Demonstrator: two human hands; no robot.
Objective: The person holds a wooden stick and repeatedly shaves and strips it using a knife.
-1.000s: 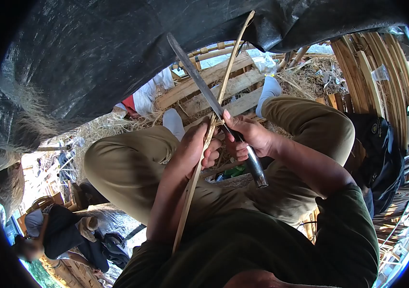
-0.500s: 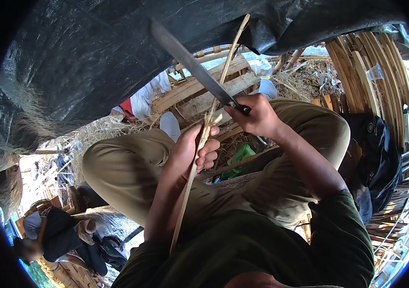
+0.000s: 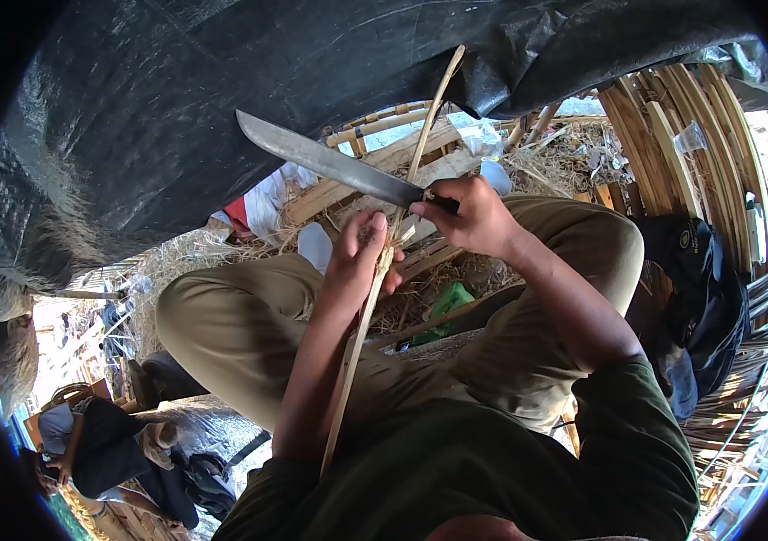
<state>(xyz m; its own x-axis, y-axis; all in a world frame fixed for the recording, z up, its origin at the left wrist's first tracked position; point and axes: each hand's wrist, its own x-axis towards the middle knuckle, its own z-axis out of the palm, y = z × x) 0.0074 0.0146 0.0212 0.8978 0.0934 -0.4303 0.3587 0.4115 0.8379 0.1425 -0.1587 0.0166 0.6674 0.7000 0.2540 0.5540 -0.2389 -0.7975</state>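
My right hand [image 3: 476,216] is closed round the handle of a machete [image 3: 321,162]. Its long, worn blade points to the upper left, lying across a thin, pale bamboo strip [image 3: 357,347]. That strip slants from beside my left forearm up past both hands to the dark sheet. Near its middle is a frayed, splintered bunch [image 3: 393,242]. My left hand [image 3: 358,257] has its fingers loosely curled round the strip just below this bunch, its thumb raised. Whether the blade touches the strip I cannot tell.
A black plastic sheet [image 3: 131,117] hangs across the top. Wooden slats [image 3: 402,158] and straw lie beyond my bent knees. A dark bag [image 3: 695,307] and stacked bamboo strips [image 3: 717,135] stand at right. Another person [image 3: 104,451] sits at lower left.
The machete has swung down and left, so its blade lies flatter and lower. My left thumb has lifted off the strip, and the strip's upper end has dropped slightly.
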